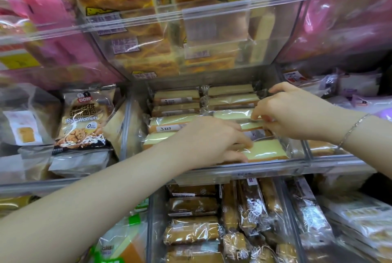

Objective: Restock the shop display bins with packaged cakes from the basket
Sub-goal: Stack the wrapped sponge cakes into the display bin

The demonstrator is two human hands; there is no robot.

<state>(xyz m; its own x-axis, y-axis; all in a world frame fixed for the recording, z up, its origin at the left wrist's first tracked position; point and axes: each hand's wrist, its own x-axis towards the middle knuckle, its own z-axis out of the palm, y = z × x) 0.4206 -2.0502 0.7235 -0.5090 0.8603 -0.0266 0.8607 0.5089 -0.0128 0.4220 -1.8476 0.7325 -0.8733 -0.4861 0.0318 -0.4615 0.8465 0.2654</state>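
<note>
Both your hands are in the middle clear bin (301, 152). Your left hand (209, 142) lies flat, fingers straight, pressing the front pale cake pack (266, 151) down, likely so the row stays level against the bin's front wall. Your right hand (284, 113) pinches the edge of the next pack (253, 126) just behind it, probably squaring it into line. Packs behind that sit in two neat columns. Basket isn't in view. Rye Walnuts bag (81, 118) sits left of the bin.
</note>
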